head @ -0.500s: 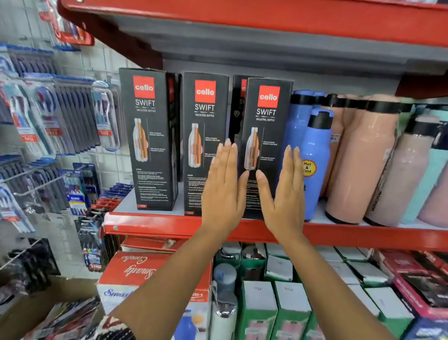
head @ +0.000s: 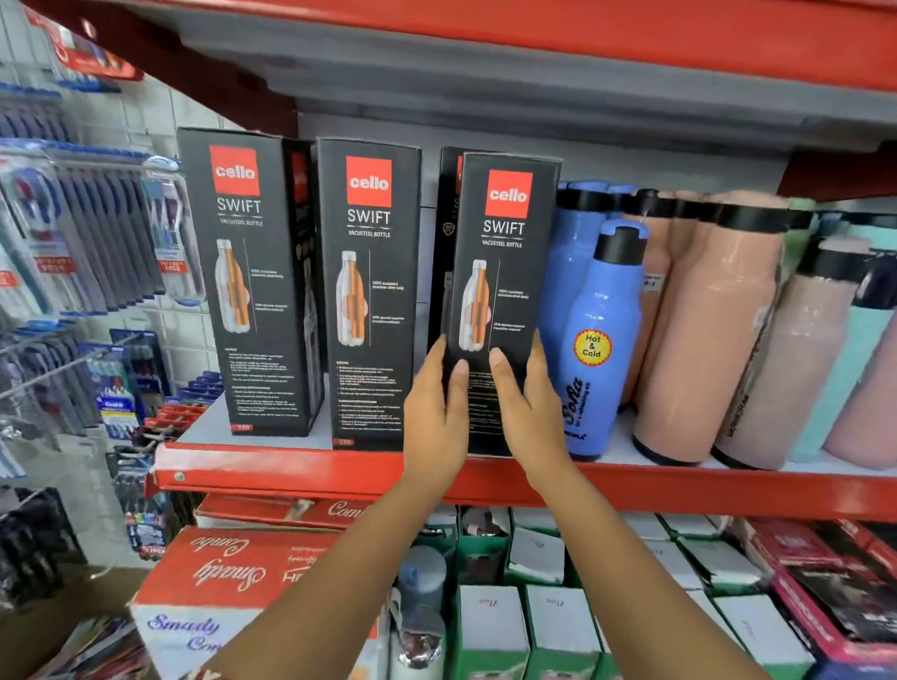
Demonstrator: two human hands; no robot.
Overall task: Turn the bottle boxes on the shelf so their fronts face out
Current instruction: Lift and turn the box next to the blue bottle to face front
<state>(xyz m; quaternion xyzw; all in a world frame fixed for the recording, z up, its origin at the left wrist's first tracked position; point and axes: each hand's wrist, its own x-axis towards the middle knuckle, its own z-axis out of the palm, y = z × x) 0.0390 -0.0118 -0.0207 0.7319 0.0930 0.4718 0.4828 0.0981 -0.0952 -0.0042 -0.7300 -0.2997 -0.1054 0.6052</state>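
Three black Cello Swift bottle boxes stand upright on the red-edged shelf (head: 286, 466). The left box (head: 243, 279) and the middle box (head: 369, 290) show their printed fronts. The right box (head: 501, 270) also faces out and sits at the shelf's front edge. My left hand (head: 435, 416) grips its lower left edge, thumb on the front face. My right hand (head: 528, 410) grips its lower right edge the same way. Another black box (head: 446, 226) stands just behind it, mostly hidden.
A blue "Hot & Cold" bottle (head: 600, 341) stands right beside the held box, with peach, pink and mint bottles (head: 709, 330) further right. Packs of toothbrushes (head: 81, 231) hang at the left. Green and white boxes (head: 556, 642) and a red carton (head: 210, 581) fill the shelf below.
Both hands were flat and spread in front of the right box; now they have closed around its lower edges. The camera has moved closer to the shelf.
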